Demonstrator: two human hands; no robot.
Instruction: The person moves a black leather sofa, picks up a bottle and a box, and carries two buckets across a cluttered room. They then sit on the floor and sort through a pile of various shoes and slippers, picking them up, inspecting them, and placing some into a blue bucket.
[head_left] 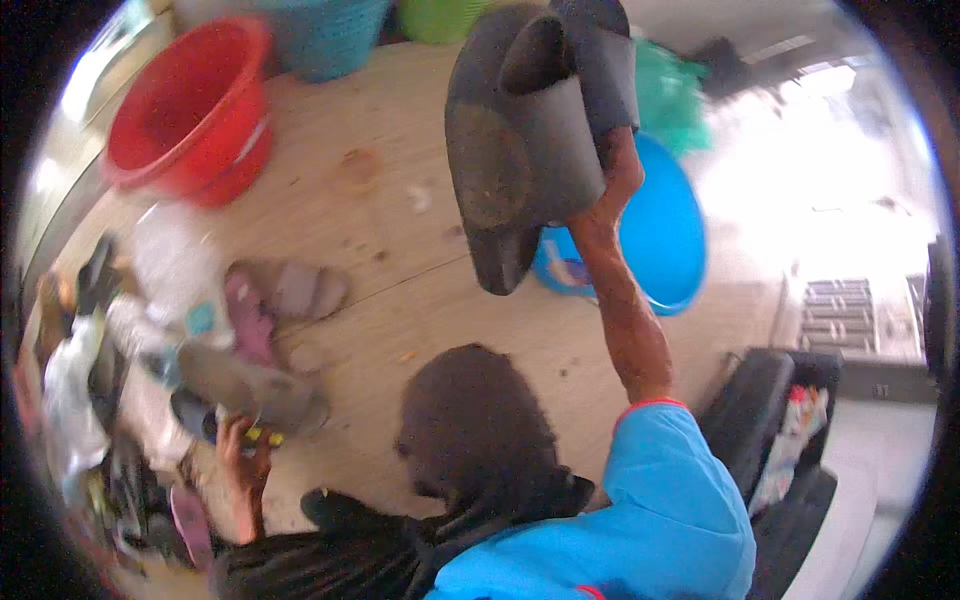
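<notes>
My right arm, in a short blue sleeve, reaches up across the view. At its end my right hand [612, 190] is closed on a pair of grey slide slippers [525, 150], lifted high and close to the view. Their wide straps and part of a worn surface show; the fingers are mostly hidden behind them. My left hand is out of view. Below, a person in black with a dark-covered head [470, 420] reaches left. That person's hand [243, 460] is at a dark slipper with yellow marks, beside a greyish slipper [250, 385].
A red tub [195, 115] stands far left, near a teal basket [325, 35] and a green one [440, 15]. A blue basin [665, 235] lies behind my forearm. Mixed footwear and plastic bags [75, 390] crowd the left. Black boxy objects [750, 410] stand right.
</notes>
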